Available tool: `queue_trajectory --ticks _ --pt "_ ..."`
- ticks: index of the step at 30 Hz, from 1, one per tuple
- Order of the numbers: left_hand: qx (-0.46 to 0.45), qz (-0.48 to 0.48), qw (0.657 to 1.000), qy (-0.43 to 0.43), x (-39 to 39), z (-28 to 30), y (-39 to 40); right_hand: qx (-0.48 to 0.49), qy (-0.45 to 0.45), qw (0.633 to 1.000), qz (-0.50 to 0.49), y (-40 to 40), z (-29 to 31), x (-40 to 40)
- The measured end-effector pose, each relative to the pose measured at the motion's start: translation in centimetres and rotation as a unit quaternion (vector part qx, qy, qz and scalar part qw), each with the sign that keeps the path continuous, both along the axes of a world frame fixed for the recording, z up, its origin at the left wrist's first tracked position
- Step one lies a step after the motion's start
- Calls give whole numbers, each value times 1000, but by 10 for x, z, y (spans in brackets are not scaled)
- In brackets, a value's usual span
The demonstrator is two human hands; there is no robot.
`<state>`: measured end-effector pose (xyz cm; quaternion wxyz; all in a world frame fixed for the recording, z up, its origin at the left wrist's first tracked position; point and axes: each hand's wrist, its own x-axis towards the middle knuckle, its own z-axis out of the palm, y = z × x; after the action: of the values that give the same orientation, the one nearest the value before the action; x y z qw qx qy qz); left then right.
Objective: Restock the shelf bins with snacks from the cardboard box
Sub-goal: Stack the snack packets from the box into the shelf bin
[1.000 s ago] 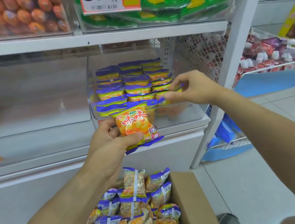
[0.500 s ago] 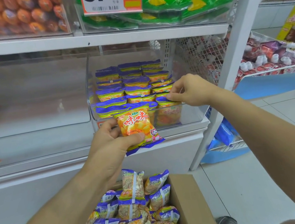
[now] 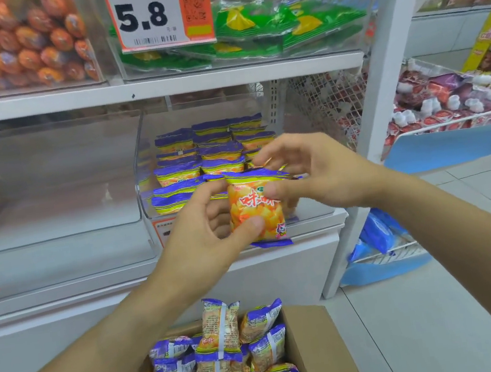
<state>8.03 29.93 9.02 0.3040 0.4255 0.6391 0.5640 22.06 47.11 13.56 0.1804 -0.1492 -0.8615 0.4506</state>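
We pinch the snack pack (image 3: 256,208) in the left hand (image 3: 202,248), right hand (image 3: 321,172) closing thumb and fingers on its upper edge | pack: glossy crinkled foil, before the clear bin (image 3: 310,208) | bin at 12 o'clock partly filled | cardboard box (image 3: 316,349) at 6 o'clock holds many packs.

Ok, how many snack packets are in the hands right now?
1: the orange packet, gripped by the left hand in front of the stocked bin, the right hand with its thumb on its face. A second behind it could be hidden.
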Motion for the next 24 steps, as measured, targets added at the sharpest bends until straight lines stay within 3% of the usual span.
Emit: queue_trajectory --ticks 3,6,12,15,19,24 --pt "-24 18 992 124 -2 11 18 39 39 998 -25 12 -9 7" --pt "-51 21 959 278 -13 14 49 75 97 985 -123 25 -17 5" --pt "-108 50 892 436 -38 9 130 184 129 931 -288 55 -11 -7" --pt "-150 63 853 496 -49 3 174 200 101 919 -325 72 -19 -20" --pt "-169 40 832 527 -70 -4 227 219 38 910 -350 94 -27 -40" --pt "-197 -36 804 560 -94 -11 265 311 -153 888 -302 124 -1 -55"
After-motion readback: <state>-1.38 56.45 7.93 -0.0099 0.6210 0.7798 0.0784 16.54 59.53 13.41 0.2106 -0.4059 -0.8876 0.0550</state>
